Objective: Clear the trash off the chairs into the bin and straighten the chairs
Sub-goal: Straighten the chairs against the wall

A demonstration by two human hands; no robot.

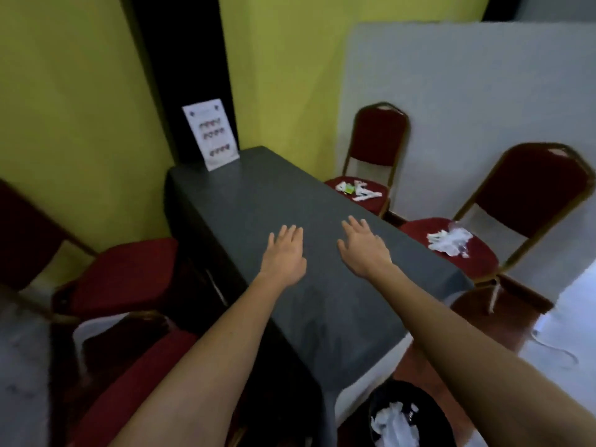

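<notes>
Presently catalogued, one moment of a chair-clearing job.

Hands: left hand (285, 253) and right hand (364, 250) are held side by side, palms down, over the dark table (258, 195); fingers are spread flat and nothing is gripped. Whether the palms touch the cloth cannot be told.

Chairs, right of table: far chair (375, 150) carries crumpled white paper with a green scrap (358, 190) on its seat; near chair (529, 201) carries a heap of white tissue and clear wrapping (450, 241). Both are set at differing angles to the table.

Chairs, left of table: two red-seated chairs (125, 272), seats seen bare of trash, standing askew.

Bin: black bin (409, 417), on the floor at the table's near end, below the right forearm; white paper is already held inside.

Other: a printed card (211, 133) is stood upright at the table's far end.

Step in hand: judged to be a pause between pickups, with trash on two seats not yet cleared.

Next move: a reach to the right is called for, most readily to the near chair, the loose tissue to be gathered in a closed grasp and carried to the bin; straightening is judged to follow.
</notes>
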